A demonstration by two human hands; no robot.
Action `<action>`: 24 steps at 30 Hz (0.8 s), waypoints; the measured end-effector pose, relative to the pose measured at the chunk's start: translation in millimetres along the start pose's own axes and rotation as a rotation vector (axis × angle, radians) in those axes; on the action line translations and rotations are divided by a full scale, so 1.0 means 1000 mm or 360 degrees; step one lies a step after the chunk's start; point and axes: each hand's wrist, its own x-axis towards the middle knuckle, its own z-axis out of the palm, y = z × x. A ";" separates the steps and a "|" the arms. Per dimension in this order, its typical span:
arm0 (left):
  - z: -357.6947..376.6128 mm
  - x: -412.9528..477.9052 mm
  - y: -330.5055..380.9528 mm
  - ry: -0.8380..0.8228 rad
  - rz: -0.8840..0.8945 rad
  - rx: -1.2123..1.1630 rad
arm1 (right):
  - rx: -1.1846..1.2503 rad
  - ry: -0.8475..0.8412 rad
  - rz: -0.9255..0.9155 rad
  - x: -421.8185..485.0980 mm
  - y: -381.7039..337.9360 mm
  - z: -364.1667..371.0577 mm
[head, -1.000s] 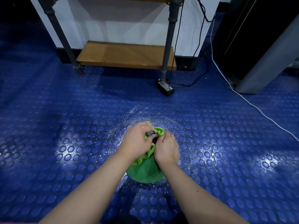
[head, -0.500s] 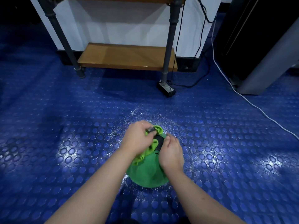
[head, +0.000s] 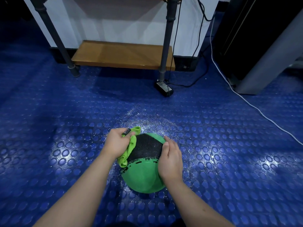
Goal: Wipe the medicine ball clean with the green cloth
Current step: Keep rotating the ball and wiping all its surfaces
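A green medicine ball [head: 142,176] with a rough black patch on top rests on the blue studded floor, low in the middle of the head view. My left hand [head: 117,142] is bunched around the green cloth [head: 129,149] and presses it against the ball's upper left side. A small black tag sticks out of the cloth by my fingers. My right hand [head: 170,161] lies flat against the ball's right side, fingers together, holding it steady.
A wooden low shelf [head: 121,54] on dark metal legs stands ahead against a white wall. A black adapter block [head: 164,88] and cables lie by its right leg. A white cable [head: 255,108] runs across the floor at right, beside a dark cabinet [head: 262,38].
My hands have spread apart. The left hand slid the cloth off the top toward the ball's left side, uncovering the black patch. The right hand moved to the right flank.
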 end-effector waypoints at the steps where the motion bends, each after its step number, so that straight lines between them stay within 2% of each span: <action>1: 0.001 -0.004 0.005 -0.0027 0.0048 -0.0002 | -0.0011 0.0001 0.0010 0.000 0.000 0.000; 3: 0.004 -0.012 0.018 -0.0118 0.0217 -0.0060 | -0.0025 0.0003 0.0020 0.002 0.000 -0.001; 6: 0.013 -0.025 0.037 -0.0193 0.0617 -0.0029 | -0.0041 -0.0004 0.0039 0.009 -0.003 0.000; 8: 0.020 -0.025 0.041 -0.0158 0.0674 0.0072 | -0.0021 -0.0013 0.0061 0.011 -0.004 0.001; 11: 0.016 -0.017 0.044 -0.0069 0.0499 0.0202 | -0.0038 -0.0008 0.0069 0.010 -0.006 0.001; 15: 0.003 0.004 0.043 -0.0125 0.0118 0.0177 | -0.0088 -0.0029 0.0051 0.007 -0.011 0.002; 18: 0.000 0.013 0.031 -0.0128 -0.0116 -0.0021 | -0.0076 -0.0035 -0.0006 0.004 -0.009 0.002; 24: -0.006 0.000 0.000 -0.0054 -0.0353 -0.0567 | -0.0030 -0.0161 -0.0171 0.015 -0.007 -0.003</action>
